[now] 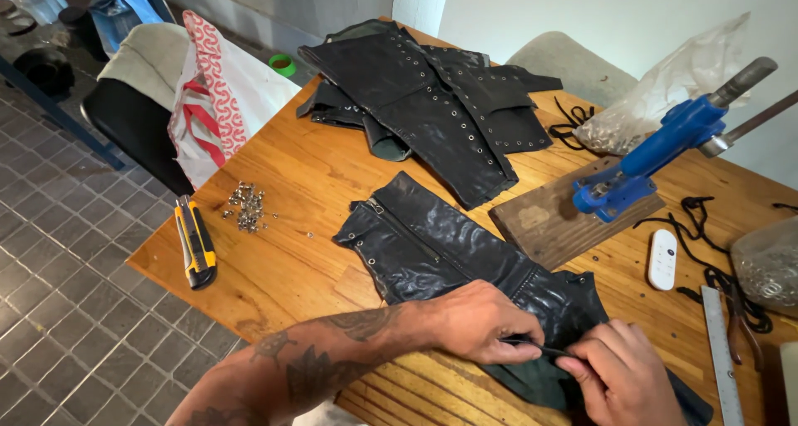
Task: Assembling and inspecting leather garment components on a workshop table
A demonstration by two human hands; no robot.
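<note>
A black leather piece (432, 247) with a zipper and eyelets lies on the wooden table (299, 177) in front of me. My left hand (478, 320) presses down on its near edge, fingers curled over the leather. My right hand (623, 376) pinches the same edge just to the right, and a thin dark strip or cord (540, 348) runs between the two hands. What the strip is cannot be made out. Part of the leather is hidden under both hands.
A stack of black eyelet-studded leather pieces (440, 102) lies at the far side. A blue hand press (657, 156) stands on a wooden board, right. A yellow utility knife (195, 243) and loose metal eyelets (248, 206) lie left. A white remote (662, 260), steel ruler (721, 351), black cords and bags of eyelets sit right.
</note>
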